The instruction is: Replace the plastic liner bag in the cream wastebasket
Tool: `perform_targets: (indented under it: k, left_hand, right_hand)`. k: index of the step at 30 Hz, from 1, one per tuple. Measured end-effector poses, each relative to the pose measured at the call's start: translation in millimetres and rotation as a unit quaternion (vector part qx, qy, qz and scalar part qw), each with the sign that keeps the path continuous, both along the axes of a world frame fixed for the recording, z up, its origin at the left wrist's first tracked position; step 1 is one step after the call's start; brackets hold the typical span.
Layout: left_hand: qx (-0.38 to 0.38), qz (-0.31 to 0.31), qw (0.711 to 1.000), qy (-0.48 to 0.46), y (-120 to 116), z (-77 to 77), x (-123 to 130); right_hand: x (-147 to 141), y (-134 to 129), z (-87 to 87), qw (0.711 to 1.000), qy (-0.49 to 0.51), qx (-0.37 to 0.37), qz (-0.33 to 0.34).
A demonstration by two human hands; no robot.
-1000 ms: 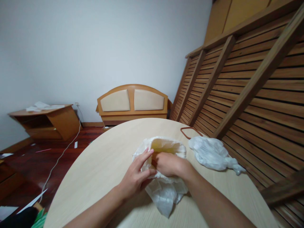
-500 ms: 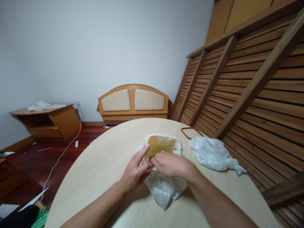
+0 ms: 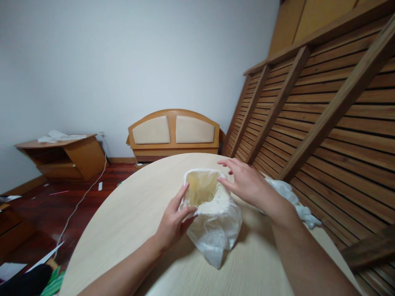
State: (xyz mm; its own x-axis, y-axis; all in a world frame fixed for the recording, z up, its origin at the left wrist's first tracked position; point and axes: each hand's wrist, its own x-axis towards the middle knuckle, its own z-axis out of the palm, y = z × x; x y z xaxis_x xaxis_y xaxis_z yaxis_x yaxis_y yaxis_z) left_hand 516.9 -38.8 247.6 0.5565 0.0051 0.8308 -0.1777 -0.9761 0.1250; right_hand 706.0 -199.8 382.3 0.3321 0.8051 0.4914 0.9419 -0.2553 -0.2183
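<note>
A small bin [image 3: 202, 187], yellowish inside, stands on the table with a white plastic bag [image 3: 216, 230] lining it. The bag's edge is folded over the rim, and its loose part hangs down the near side onto the tabletop. At the left near corner, my left hand [image 3: 173, 218] grips the covered rim, thumb and forefinger apart. My right hand [image 3: 247, 183] is at the right side of the rim with its fingers spread, the thumb tip touching or very near the bag's edge. The bin's outer walls are hidden by the bag.
A crumpled white plastic bag [image 3: 285, 191] lies behind my right forearm on the round table [image 3: 123, 230]. A slatted wooden frame [image 3: 308, 115] leans along the right. Beyond the table are a headboard [image 3: 173, 129] and a low cabinet [image 3: 83, 156].
My right hand has come out of the bin's mouth and moved right and away from me, its fingers opening. It now covers the brown-red ring. My left hand stays at the rim.
</note>
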Motion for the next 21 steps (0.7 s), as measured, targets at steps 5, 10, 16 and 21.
perform_targets:
  k: [5,10,16,21]
  left_hand:
    - [0.028,-0.018,0.999,0.004,-0.4,-0.9,-2.9]
    - [0.068,-0.051,0.996,0.021,-4.2,3.1,-6.5]
    - [0.078,-0.061,0.995,0.017,-7.8,4.9,-5.7]
    - [0.004,-0.057,0.998,0.030,-5.7,-3.8,-5.7]
  right_hand:
    - [-15.0,17.9,-12.1,0.997,-0.063,-0.023,0.031]
    - [-24.2,29.1,-12.7,0.994,-0.064,-0.073,-0.056]
    - [-18.4,28.3,-15.4,0.993,-0.085,-0.067,-0.051]
    - [-25.4,16.3,-4.1,0.993,-0.118,-0.020,0.016]
